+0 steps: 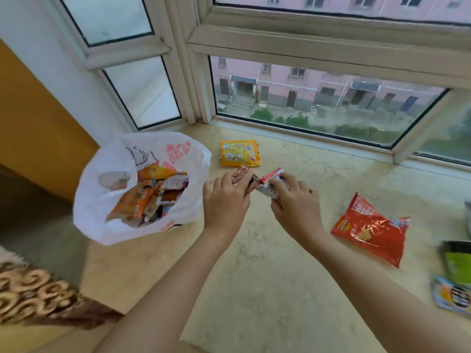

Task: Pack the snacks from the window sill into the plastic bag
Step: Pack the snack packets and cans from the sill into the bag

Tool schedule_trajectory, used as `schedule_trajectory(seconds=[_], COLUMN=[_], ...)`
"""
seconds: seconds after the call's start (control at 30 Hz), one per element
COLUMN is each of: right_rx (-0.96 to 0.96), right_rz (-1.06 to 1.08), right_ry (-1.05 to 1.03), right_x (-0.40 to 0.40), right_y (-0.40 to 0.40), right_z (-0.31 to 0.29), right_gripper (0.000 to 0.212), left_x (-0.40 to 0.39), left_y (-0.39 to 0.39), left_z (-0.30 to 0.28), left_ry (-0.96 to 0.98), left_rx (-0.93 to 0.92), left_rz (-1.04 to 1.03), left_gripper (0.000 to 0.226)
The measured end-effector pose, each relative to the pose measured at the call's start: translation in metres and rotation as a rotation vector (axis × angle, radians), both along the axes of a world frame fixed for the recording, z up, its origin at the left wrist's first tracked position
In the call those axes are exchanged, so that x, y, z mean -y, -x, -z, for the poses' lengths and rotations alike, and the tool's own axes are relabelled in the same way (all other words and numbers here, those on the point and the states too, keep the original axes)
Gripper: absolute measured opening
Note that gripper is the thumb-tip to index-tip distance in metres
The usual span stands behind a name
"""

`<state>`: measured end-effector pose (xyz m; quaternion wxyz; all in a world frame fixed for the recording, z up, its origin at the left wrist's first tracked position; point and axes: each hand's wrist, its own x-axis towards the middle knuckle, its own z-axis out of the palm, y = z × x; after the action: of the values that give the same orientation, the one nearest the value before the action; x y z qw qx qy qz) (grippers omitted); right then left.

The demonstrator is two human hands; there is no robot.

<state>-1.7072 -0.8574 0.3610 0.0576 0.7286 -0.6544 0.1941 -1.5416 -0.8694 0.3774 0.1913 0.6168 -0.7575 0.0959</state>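
My left hand (224, 197) is closed around a small brown-and-red snack packet (243, 178), and my right hand (293, 200) grips a small red-and-white snack packet (272, 183); the two packets meet end to end between my hands, low over the marble window sill (254, 263). I read this as the pick-up step, with both packets just gathered and not yet carried over. Just to the left of my left hand the white plastic bag (107, 217) stands with its mouth open, already holding a heap of orange and mixed packets. Beyond my hands a yellow snack pack (239, 152) lies flat near the window frame. To the right, well apart, lies a red crisp bag (369, 229), and at the far right edge sit a green packet (457, 263) and a blue one (451, 295), both blurred. Next I would swing both hands left over the bag's mouth and let go, keeping the opening from folding shut.
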Motion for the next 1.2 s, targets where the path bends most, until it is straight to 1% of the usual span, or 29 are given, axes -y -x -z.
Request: schedule_trajectory(seconds=[0.1, 0.23, 0.4, 0.47, 0.57, 0.7, 0.83, 1.0, 1.1, 1.2], right_rx=[0.060, 0.081, 0.074, 0.072, 0.043, 0.034, -0.017, -0.085, -0.118, -0.137], right_rz=[0.001, -0.018, -0.041, -0.047, -0.053, -0.029, -0.004, 0.022, 0.026, 0.014], right_ry=[0.034, 0.036, 0.036, 0.028, 0.016, -0.072, -0.181, -0.267, -0.297, -0.324], right_x=[-0.025, -0.046, -0.046, -0.039, -0.025, 0.007, 0.042, 0.074, 0.087, 0.097], right_y=[-0.021, -0.051, -0.096, -0.121, -0.161, -0.214, -0.256, -0.289, -0.299, -0.304], right_z=[-0.020, -0.036, -0.053, -0.058, -0.060, -0.051, -0.031, -0.004, 0.013, 0.026], right_gripper=[0.042, 0.042, 0.043, 0.043, 0.043, 0.043, 0.041, 0.039, 0.041, 0.046], left_x=[-0.036, -0.055, -0.053, -0.045, -0.024, 0.012, 0.041, 0.069, 0.078, 0.084], left_y=[-0.023, -0.059, -0.107, -0.128, -0.163, -0.207, -0.239, -0.264, -0.274, -0.280], left_z=[-0.018, -0.038, -0.048, -0.045, -0.036, -0.025, -0.007, 0.024, 0.039, 0.049], left_ry=[-0.016, -0.068, -0.119, -0.127, -0.193, -0.369, -0.474, -0.613, -0.654, -0.611], left_rx=[0.009, 0.007, -0.022, -0.036, -0.074, -0.081, -0.121, -0.120, -0.134, -0.132], left_rz=[-0.026, -0.086, -0.142, -0.160, -0.164, -0.214, -0.230, -0.230, -0.237, -0.209], left_gripper=[0.051, 0.050, 0.052, 0.052, 0.052, 0.052, 0.052, 0.056, 0.058, 0.061])
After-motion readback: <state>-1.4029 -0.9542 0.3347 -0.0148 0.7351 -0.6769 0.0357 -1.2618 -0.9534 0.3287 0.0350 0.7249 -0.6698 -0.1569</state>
